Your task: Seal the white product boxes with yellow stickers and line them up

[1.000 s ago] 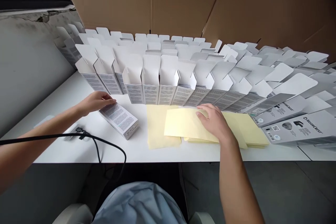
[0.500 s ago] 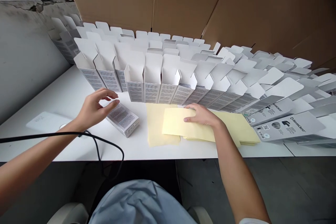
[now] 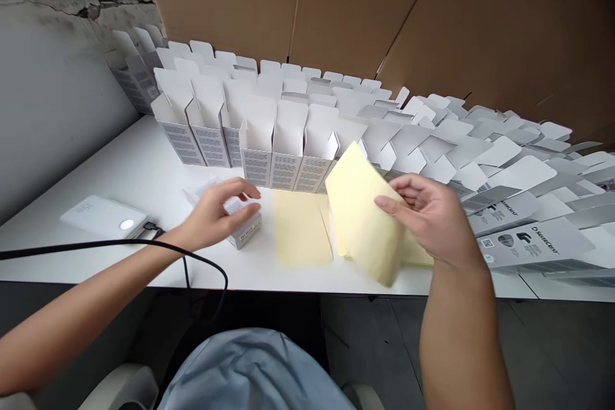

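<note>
My right hand (image 3: pixel 430 218) holds a pale yellow sheet (image 3: pixel 362 211) lifted and tilted above the table, thumb on its face. Below it lies a stack of yellow sheets (image 3: pixel 413 255), and one more yellow sheet (image 3: pixel 300 230) lies flat to the left. My left hand (image 3: pixel 218 214) reaches over a small closed white box (image 3: pixel 245 230) lying on its side, fingers curled around it and blurred by motion. Rows of open white cartons (image 3: pixel 288 141) with raised flaps stand behind both hands.
The white table (image 3: pixel 120 173) meets a grey wall at the left and brown cardboard panels (image 3: pixel 336 6) at the back. A flat white device (image 3: pixel 103 218) with a black cable (image 3: pixel 144 246) lies at front left. Printed grey cartons (image 3: pixel 533 237) lie flat at right.
My right hand has picked the top yellow sheet off the stack and raised it. My left hand has moved right over the small box. The view shifted slightly.
</note>
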Available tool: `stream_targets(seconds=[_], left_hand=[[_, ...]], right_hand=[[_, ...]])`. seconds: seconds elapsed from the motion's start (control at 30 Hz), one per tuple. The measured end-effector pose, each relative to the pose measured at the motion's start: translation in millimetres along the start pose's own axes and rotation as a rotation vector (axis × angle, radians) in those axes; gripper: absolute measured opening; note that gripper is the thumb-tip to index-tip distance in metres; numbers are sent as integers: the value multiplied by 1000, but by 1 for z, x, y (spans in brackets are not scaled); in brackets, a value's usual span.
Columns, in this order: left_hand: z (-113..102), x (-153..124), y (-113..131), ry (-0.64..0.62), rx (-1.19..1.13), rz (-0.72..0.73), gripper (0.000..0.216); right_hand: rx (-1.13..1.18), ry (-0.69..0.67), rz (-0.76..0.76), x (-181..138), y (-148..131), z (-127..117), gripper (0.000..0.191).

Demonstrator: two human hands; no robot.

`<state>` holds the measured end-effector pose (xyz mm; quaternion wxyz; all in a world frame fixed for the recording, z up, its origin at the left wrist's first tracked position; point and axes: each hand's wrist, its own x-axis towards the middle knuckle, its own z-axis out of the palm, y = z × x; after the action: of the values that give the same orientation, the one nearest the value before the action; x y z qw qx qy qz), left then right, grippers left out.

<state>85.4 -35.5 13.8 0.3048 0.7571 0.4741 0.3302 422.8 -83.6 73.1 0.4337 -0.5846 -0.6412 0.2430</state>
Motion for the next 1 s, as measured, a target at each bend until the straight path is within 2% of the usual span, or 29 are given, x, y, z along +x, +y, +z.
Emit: stream_targets(seconds=[0.1, 0.2, 0.37, 0.43, 0.53, 0.7, 0.8, 0.87, 0.93, 1.0], left_hand=[[18, 1, 24, -192, -245, -65, 47], [33, -1, 42, -343, -584, -128, 48], [44, -11, 46, -279, -822, -213, 48], [45, -16, 42, -304, -886, -238, 46], [47, -23, 38, -358, -962, -271, 44], [50, -30, 39, -190, -1021, -326, 41], [50, -31, 40, -191, -1069, -302, 38], [50, -32, 42, -202, -1085, -274, 36], [50, -33, 42, -184, -1082, -271, 35], [50, -32, 43, -149, -1075, -282, 36]], right_hand=[[283, 142, 60, -15, -13, 14, 31], [507, 259, 117, -28, -13, 38, 34], [699, 321, 178, -46, -8, 72, 36], [744, 362, 190, -52, -8, 80, 36], [761, 434, 196, -57, -8, 88, 35], [750, 495, 175, -62, -9, 93, 32], [720, 557, 155, -64, -9, 95, 33], [694, 553, 156, -65, -8, 96, 33], [600, 568, 97, -66, -8, 97, 34], [333, 687, -79, -66, -11, 96, 46]])
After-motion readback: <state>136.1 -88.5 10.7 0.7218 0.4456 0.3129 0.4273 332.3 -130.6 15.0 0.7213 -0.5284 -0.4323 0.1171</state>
